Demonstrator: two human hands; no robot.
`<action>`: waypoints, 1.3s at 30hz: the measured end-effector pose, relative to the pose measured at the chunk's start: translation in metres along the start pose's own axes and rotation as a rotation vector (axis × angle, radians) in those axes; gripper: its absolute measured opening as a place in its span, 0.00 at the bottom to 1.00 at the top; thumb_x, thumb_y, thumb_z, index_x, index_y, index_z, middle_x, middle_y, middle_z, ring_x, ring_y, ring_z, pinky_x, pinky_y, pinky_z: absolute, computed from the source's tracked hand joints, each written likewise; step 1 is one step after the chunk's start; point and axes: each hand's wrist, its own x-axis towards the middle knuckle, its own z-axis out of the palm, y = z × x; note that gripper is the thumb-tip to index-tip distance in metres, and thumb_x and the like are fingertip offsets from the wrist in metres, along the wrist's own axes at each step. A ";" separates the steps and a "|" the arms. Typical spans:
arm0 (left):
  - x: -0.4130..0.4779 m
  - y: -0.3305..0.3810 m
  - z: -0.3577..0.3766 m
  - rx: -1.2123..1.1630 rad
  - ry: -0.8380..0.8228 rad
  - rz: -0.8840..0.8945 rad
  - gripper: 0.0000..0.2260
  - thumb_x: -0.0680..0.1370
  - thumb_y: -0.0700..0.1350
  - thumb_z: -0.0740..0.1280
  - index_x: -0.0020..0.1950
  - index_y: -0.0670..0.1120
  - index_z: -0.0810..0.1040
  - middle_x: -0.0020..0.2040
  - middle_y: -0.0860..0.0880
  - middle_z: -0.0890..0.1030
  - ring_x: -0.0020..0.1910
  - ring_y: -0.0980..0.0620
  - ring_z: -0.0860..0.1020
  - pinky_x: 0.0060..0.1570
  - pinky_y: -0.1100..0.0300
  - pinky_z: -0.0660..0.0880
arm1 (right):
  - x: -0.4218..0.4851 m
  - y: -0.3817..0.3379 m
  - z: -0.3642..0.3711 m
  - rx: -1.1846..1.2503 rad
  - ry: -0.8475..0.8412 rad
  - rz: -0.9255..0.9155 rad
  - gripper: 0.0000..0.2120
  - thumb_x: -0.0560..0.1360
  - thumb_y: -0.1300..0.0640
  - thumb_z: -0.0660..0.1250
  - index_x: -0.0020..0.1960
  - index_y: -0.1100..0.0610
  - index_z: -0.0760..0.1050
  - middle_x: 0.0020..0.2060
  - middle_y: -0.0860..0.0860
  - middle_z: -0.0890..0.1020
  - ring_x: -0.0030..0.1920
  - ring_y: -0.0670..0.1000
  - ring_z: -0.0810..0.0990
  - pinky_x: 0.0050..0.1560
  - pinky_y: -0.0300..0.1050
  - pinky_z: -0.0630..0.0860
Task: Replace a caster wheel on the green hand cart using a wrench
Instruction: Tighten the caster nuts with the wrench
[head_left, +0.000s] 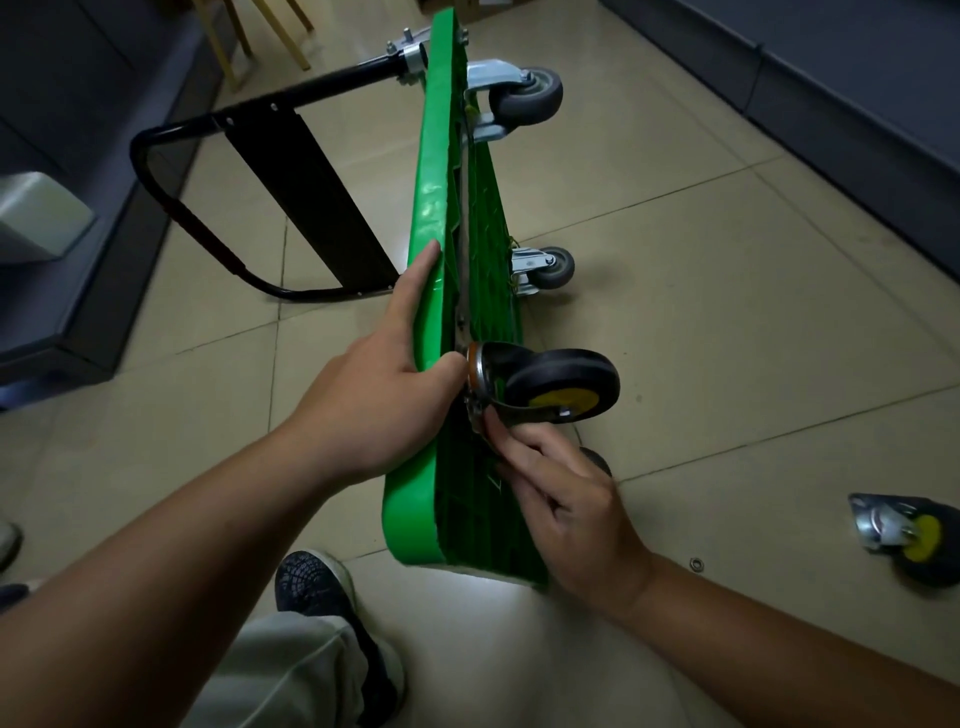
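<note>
a: quick, biggest first. where's the cart?
b: the green hand cart (431, 208) is tipped on its long edge and runs up the middle of the frame, underside facing right. its black handle (156, 171) is folded out to the upper left, over the tiled floor (727, 312).
a: hands?
b: my left hand (384, 395), just left of centre, grasps the deck's top rim, fingers over the edge, thumb down by the caster plate. my right hand (561, 493), lower right of centre, pinches the bracket of the black caster (563, 384). it's the yellow-hub one, sitting against the underside at the near corner.
a: which step?
b: i'd say lining that caster up on its mount. can't tell if any bolts are in. a second caster (904, 535) lies loose at the right edge, with a small washer (696, 564) on the floor just left of it.
a: next move?
b: my guess is keep the plate square to its holes, start the fasteners by finger, then tighten. no wrench in view, so i'd need to find one. the left hand has to steady the cart meanwhile.
</note>
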 end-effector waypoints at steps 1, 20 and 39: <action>0.000 0.000 0.000 0.004 0.005 0.000 0.38 0.72 0.58 0.59 0.74 0.80 0.42 0.62 0.46 0.79 0.45 0.43 0.84 0.50 0.41 0.81 | 0.001 0.002 0.000 0.003 -0.010 -0.010 0.21 0.80 0.71 0.64 0.72 0.67 0.71 0.57 0.59 0.80 0.59 0.55 0.80 0.62 0.44 0.76; 0.004 -0.002 -0.001 0.105 0.031 -0.004 0.37 0.83 0.52 0.62 0.76 0.77 0.39 0.59 0.43 0.80 0.45 0.43 0.83 0.50 0.42 0.80 | 0.020 -0.096 -0.002 0.756 0.048 0.705 0.08 0.80 0.61 0.68 0.56 0.54 0.84 0.31 0.50 0.81 0.27 0.47 0.78 0.30 0.37 0.76; -0.001 -0.003 -0.002 0.014 -0.002 0.004 0.37 0.72 0.59 0.59 0.74 0.80 0.42 0.54 0.50 0.81 0.41 0.44 0.83 0.46 0.41 0.82 | 0.001 0.007 0.002 0.051 0.001 -0.036 0.21 0.81 0.70 0.64 0.73 0.66 0.71 0.57 0.56 0.80 0.59 0.53 0.80 0.61 0.42 0.75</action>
